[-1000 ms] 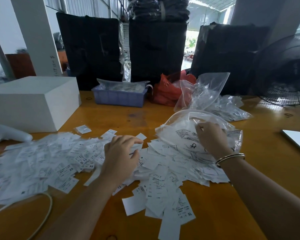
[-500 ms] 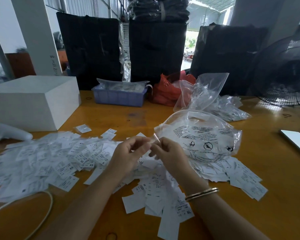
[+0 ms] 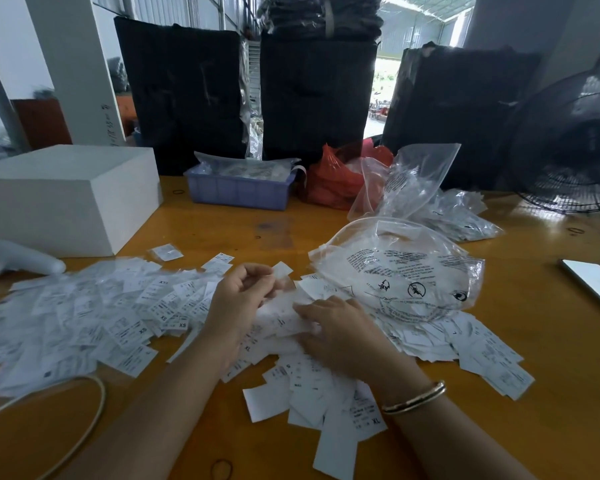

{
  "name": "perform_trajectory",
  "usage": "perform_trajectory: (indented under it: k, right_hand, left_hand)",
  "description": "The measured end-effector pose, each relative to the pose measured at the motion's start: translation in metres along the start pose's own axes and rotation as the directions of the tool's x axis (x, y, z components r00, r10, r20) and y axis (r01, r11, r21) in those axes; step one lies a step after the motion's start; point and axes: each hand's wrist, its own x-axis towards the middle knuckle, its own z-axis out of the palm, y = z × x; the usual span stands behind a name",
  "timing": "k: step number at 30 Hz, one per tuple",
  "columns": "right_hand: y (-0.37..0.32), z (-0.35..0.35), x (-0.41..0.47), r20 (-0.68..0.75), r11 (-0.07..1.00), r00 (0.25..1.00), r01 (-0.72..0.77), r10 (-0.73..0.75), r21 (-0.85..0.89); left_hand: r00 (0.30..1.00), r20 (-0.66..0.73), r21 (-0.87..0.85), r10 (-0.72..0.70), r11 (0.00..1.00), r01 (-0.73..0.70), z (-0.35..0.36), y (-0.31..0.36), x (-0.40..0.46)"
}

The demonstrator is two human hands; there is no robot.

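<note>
Label (image 3: 282, 270) pinched in curled left hand (image 3: 243, 299), right hand (image 3: 340, 330) spread flat on label pile (image 3: 118, 313)

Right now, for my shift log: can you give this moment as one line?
left hand pinches small white paper label | right hand rests on heap of white paper labels | clear printed plastic bag lies right of hands

A garment packing workshop, this was: black wrapped bundles (image 3: 316, 98) stood along the top of the frame, corrugated metal walls (image 3: 174, 8) behind them, and the wooden table (image 3: 222, 233) lay heaped with size labels (image 3: 118, 306), clear poly bags (image 3: 395, 271) and a blue crate (image 3: 236, 194).
</note>
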Motion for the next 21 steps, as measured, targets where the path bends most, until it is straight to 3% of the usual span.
perform_trajectory:
  k: [3,6,8,10,12,14,19,21]
  right_hand:
    - [0.002,-0.004,-0.001,-0.093,0.997,0.996,0.012,-0.005,0.082]
    - [0.003,-0.009,-0.003,-0.143,0.896,0.974,-0.098,0.175,0.434]
    - [0.006,-0.014,-0.004,-0.096,0.660,0.928,-0.181,0.360,0.729]
    - [0.007,-0.019,-0.005,0.056,0.320,0.900,-0.211,0.432,0.924]
    - [0.006,-0.023,-0.006,0.111,0.123,0.898,-0.179,0.425,0.976]
    - [0.005,-0.024,-0.005,0.109,0.027,0.900,-0.133,0.423,0.991]
    - [0.003,-0.027,-0.006,0.107,-0.126,0.891,-0.057,0.440,0.990]
    - [0.004,-0.029,-0.007,0.095,-0.104,0.897,-0.055,0.432,0.993]
  left_hand:
    - [0.999,-0.016,0.033,0.047,0.998,-0.046,0.000,0.001,0.000]
    - [0.995,-0.027,0.070,0.093,0.993,-0.091,0.000,0.001,0.000]
    - [0.993,-0.037,0.102,0.113,0.989,-0.109,-0.001,0.000,0.001]
    - [0.987,-0.032,0.159,0.154,0.976,-0.148,-0.002,-0.001,0.001]
    - [0.978,0.002,0.240,0.207,0.950,-0.202,-0.002,-0.002,0.000]
    - [0.966,0.065,0.309,0.250,0.915,-0.258,0.000,-0.002,-0.002]
    - [0.927,0.215,0.328,0.308,0.871,-0.365,0.005,0.002,-0.009]
    - [0.921,0.227,0.336,0.318,0.862,-0.380,0.004,0.001,-0.010]
